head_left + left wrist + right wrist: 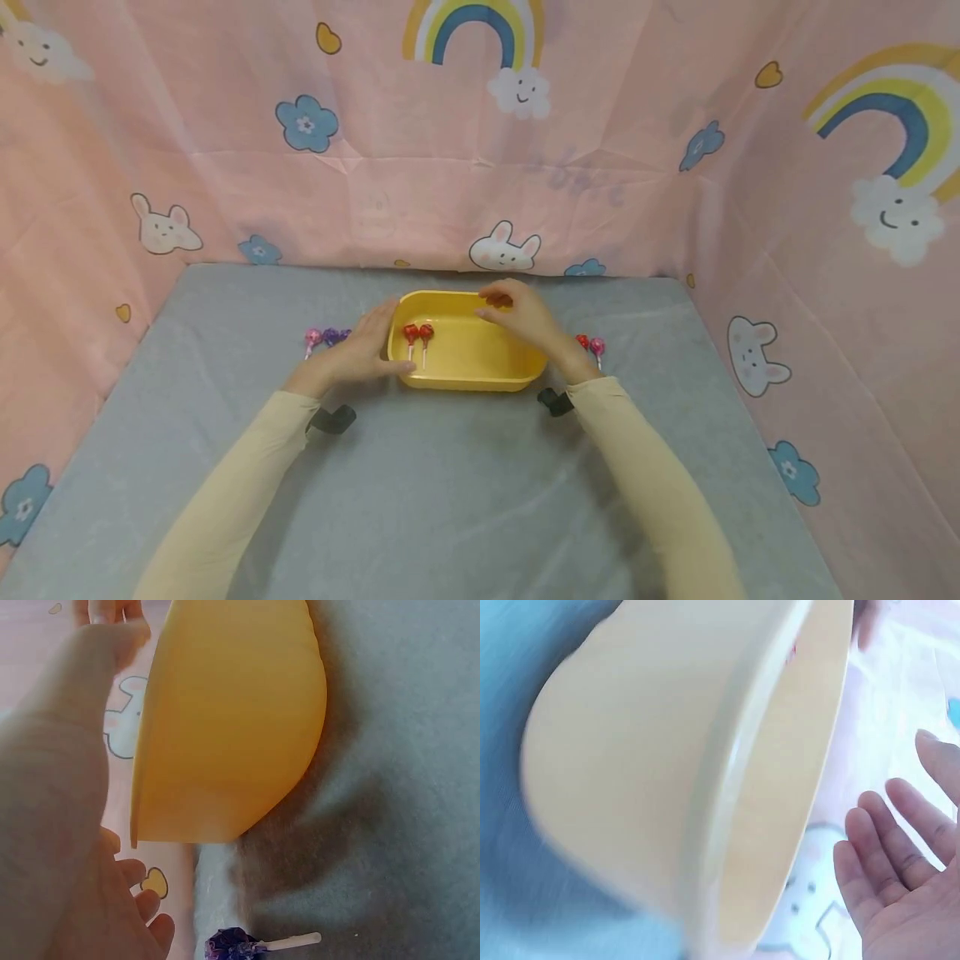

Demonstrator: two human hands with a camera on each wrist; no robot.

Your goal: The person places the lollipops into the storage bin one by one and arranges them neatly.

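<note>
2 red lollipops (426, 331) lie in the yellow tray's (468, 385) left end, sticks (424, 358) pointing near — closer to the unclenched, empty left hand (363, 346) than to the right hand (525, 317), relaxed and empty above the far right.

Sm. booth (420, 196) w/ rainbow-print curtains (795, 217)

1. Yellow tub (474, 360): looks plastic; outer wall smooth, soft sheen along the rim in the right wrist view.
2. Red lollipops (426, 332), left inside tub: heads look glossy.
3. Purple lollipop (229, 945), left: crinkled, shiny wrapper; smooth stick (292, 942).
4. Grey table covering (450, 483): matt, cloth-like, faintly wrinkled.
5. Far pink backdrop (420, 192): printed cloth, matt, creased.
6. Cream sleeves (240, 492): matt cloth.
</note>
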